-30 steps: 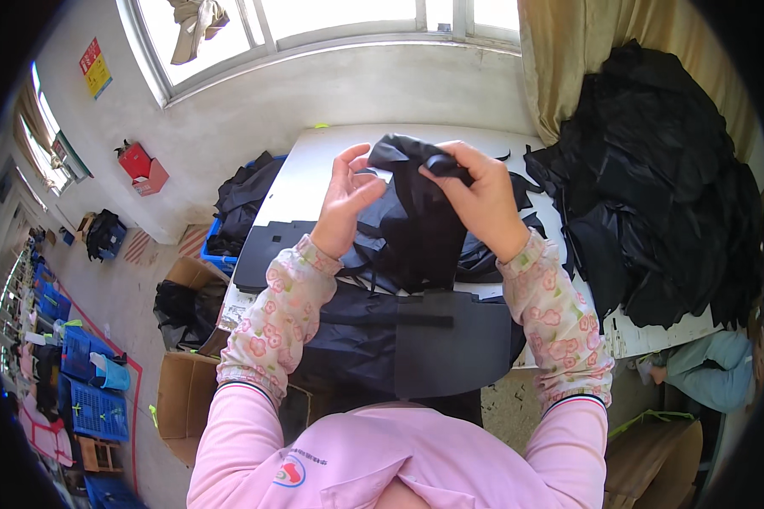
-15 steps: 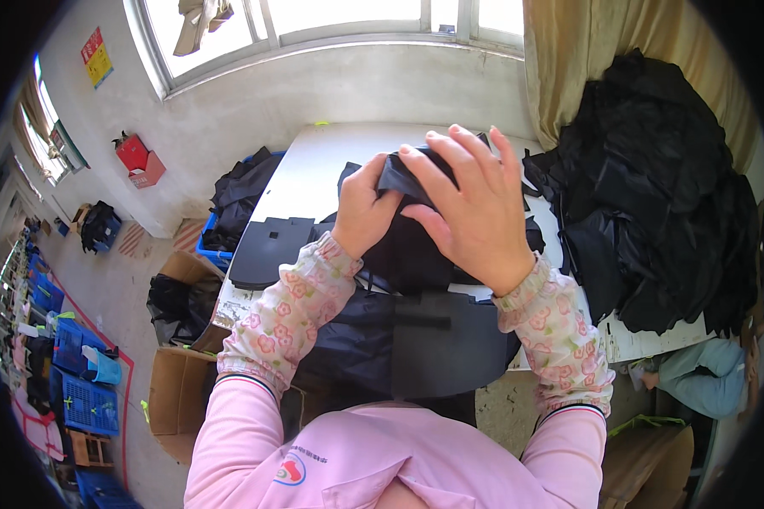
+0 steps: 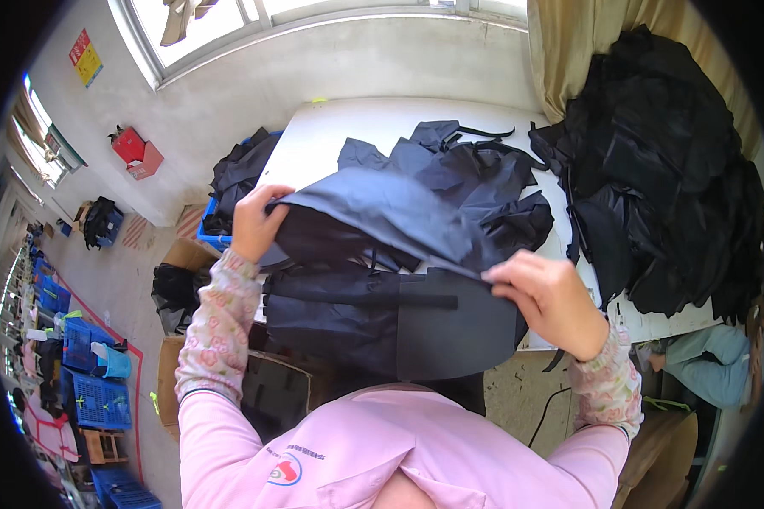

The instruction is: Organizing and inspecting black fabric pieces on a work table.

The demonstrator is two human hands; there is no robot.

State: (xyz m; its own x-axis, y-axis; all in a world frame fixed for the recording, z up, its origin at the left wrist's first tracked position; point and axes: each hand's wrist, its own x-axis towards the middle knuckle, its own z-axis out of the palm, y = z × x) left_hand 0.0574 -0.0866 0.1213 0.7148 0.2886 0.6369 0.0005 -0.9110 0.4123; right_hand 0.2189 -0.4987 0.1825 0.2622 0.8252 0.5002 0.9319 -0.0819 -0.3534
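Observation:
Stretched between both hands is a black fabric piece [image 3: 373, 199], slightly blurred by motion and raised over the near half of the table. My left hand [image 3: 257, 222] pinches its left end. On the other side, my right hand [image 3: 545, 297] has thumb and fingers closed on its near right corner. Below it, at the table's near edge, lies another black fabric piece [image 3: 331, 310] with a stiff dark panel [image 3: 460, 327], rounded at its right end. Behind the raised fabric, crumpled black fabric pieces [image 3: 492, 174] with straps lie loosely on the table.
The white table [image 3: 331, 127] stands against the wall below a window. A tall heap of black fabric [image 3: 654, 170] rises at its right. Left of the table are a blue crate [image 3: 208, 233] of black fabric and a cardboard box [image 3: 187, 254]. Another person's leg [image 3: 709, 365] shows at right.
My hands have moved well apart, the left one leftward, the right one rightward and nearer. The black fabric, bunched between them before, is now spread out. The stiff panels at left are now covered.

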